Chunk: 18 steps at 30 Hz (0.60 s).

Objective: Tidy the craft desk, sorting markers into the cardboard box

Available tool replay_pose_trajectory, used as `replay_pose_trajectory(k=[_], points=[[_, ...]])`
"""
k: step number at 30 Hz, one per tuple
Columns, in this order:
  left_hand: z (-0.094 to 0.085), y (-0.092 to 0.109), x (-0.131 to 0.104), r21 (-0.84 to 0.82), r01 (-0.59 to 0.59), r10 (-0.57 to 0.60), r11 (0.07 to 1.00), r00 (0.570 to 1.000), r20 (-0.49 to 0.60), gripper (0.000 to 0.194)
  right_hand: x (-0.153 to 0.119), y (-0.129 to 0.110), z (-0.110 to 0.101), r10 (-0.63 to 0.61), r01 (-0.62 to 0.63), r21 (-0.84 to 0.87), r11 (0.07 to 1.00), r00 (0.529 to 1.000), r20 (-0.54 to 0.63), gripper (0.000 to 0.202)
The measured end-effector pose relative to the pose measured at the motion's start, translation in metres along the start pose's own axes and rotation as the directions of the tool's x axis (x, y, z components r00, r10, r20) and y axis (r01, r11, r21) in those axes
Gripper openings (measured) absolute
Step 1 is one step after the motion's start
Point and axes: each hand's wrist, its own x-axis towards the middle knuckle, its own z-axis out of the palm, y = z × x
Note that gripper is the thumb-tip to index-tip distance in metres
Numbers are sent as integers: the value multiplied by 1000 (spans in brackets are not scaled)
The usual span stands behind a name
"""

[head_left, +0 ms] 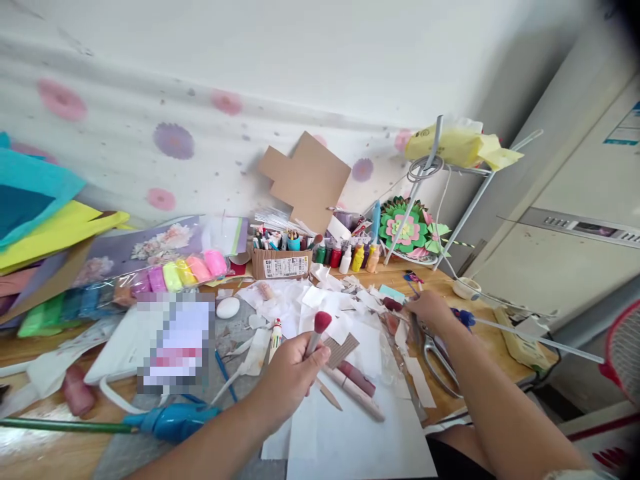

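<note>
My left hand [295, 370] is closed around the handle of a makeup brush [323, 323], its reddish-pink bristles pointing up. Past the paper scraps, my right hand [431, 312] has its fingers pinched at the handle end of a second brush with a dark red head [393, 304]; its grip is partly hidden. Large scissors [440, 365] lie just below the right hand. Under the left hand are white paper sheets [360, 443], a piece of corrugated card [345, 350], a pale rod [357, 395], a mauve tube-like piece [357, 378] and a pointed wooden stick [329, 395].
Paint bottles [346, 259] and a cardboard box of pens [283, 263] line the back. A metal rack [415, 193] stands at right. Bagged coloured clay [185, 270], a white egg-shaped piece [228, 307] and a blue glue gun [173, 421] lie left.
</note>
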Motion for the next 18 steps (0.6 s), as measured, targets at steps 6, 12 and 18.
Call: replay_pose_trajectory(k=[6, 12, 18], points=[[1, 4, 1, -94, 24, -25, 995, 1000, -10, 34, 9, -76, -44, -183, 241, 402, 884, 967, -176, 24], [1, 5, 2, -199, 26, -42, 980, 996, -78, 32, 31, -234, -50, -243, 556, 639, 531, 823, -514, 11], [-4, 6, 6, -299, 13, -67, 954, 983, -170, 29, 44, -275, -9, -180, 486, 567, 665, 841, -510, 15]])
